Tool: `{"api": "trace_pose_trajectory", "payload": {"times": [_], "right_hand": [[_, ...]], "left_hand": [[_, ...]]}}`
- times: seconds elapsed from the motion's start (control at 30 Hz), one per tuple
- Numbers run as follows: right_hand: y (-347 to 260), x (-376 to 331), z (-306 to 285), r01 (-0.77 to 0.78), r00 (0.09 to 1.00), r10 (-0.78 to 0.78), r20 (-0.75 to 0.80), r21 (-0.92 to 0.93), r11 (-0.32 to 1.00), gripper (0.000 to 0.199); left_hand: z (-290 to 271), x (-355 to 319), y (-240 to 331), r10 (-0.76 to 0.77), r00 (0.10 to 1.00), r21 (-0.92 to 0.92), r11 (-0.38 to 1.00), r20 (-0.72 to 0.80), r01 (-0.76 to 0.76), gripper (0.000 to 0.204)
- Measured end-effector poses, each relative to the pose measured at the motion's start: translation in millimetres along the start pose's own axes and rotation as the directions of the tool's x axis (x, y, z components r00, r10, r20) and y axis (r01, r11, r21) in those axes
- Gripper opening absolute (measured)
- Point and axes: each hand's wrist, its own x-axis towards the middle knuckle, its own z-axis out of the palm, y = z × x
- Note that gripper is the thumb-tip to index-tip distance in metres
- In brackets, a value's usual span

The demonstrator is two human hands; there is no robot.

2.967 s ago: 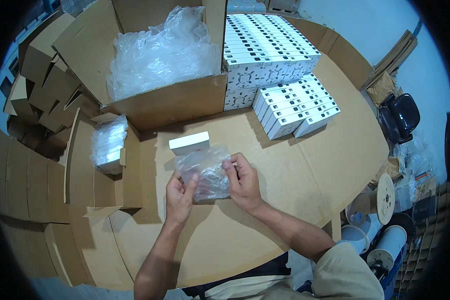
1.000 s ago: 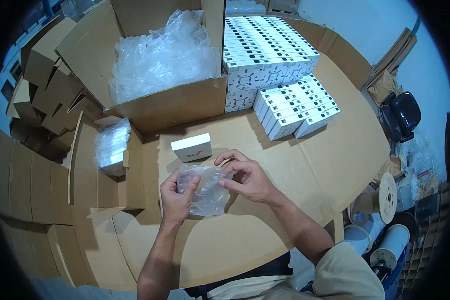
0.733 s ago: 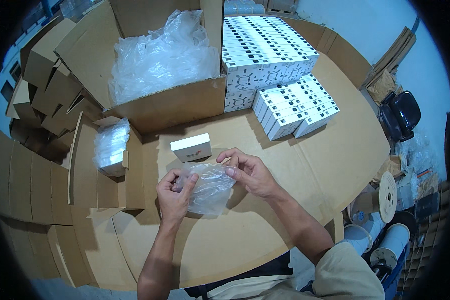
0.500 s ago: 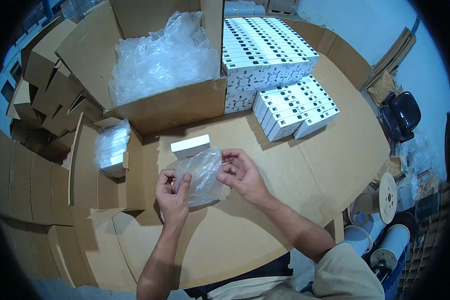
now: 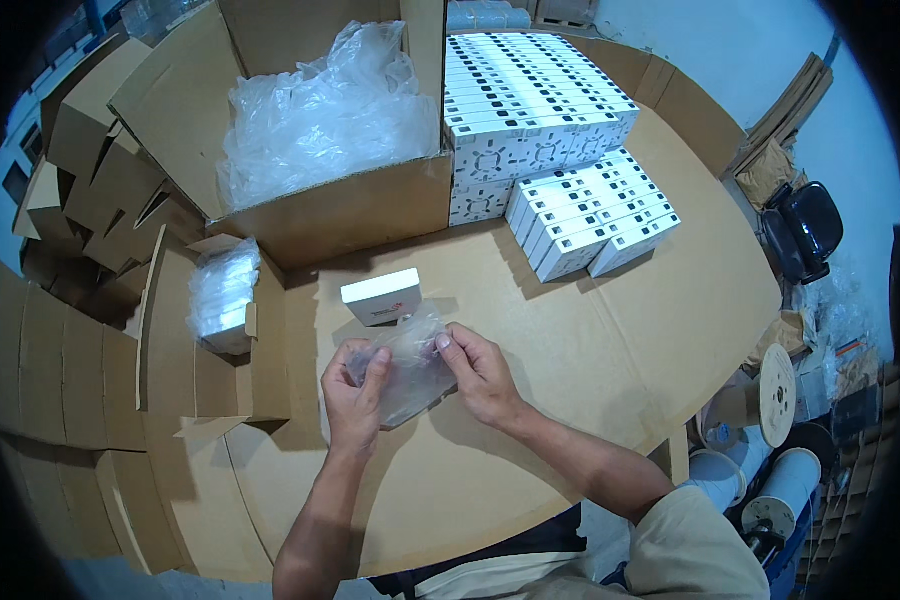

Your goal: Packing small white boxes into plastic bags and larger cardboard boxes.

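Observation:
Between both hands I hold a clear plastic bag (image 5: 410, 375), slightly crumpled, above the cardboard-covered table. My left hand (image 5: 355, 390) grips its left edge, thumb on top. My right hand (image 5: 478, 372) pinches the upper right edge between thumb and fingers. Just beyond the bag a small white box (image 5: 382, 298) stands on its long side on the table, apart from my hands. To the left, an open carton (image 5: 270, 370) holds several white boxes wrapped in clear plastic (image 5: 225, 295).
A large open carton (image 5: 350, 215) filled with loose clear bags (image 5: 320, 120) stands at the back. Right of it, white boxes are piled in a tall stack (image 5: 535, 140) and a lower one (image 5: 590, 220). Folded cartons (image 5: 60, 360) crowd the left; cable spools (image 5: 775, 395) stand at the right.
My right hand has moved slightly down and its fingers have closed on the bag's edge. The bag is lower, so more of the white box's front shows.

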Motion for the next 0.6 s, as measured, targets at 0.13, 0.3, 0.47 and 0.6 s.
{"api": "trace_pose_trajectory", "payload": {"times": [0.13, 0.3, 0.47, 0.6], "right_hand": [[-9, -2, 1, -0.043, 0.997, 0.048, 0.058, -0.07, 0.997, 0.024], [-8, -3, 2, -0.06, 0.998, 0.06, -0.002, -0.111, 0.992, 0.019], [-3, -1, 0, -0.043, 0.998, 0.035, -0.056, -0.152, 0.988, 0.013], [-3, -1, -2, -0.053, 0.999, 0.053, -0.004, -0.097, 0.994, 0.013]], "left_hand": [[-3, 3, -2, -0.028, 0.999, -0.117, 0.993, -0.028, 0.024, 0.025], [-13, 7, -7, 0.129, 0.987, -0.139, 0.98, -0.093, -0.141, 0.031], [-5, 9, 9, 0.185, 0.983, -0.288, 0.94, -0.011, -0.18, 0.046], [-2, 9, 19, 0.104, 0.985, -0.346, 0.937, 0.138, -0.05, 0.056]]}}
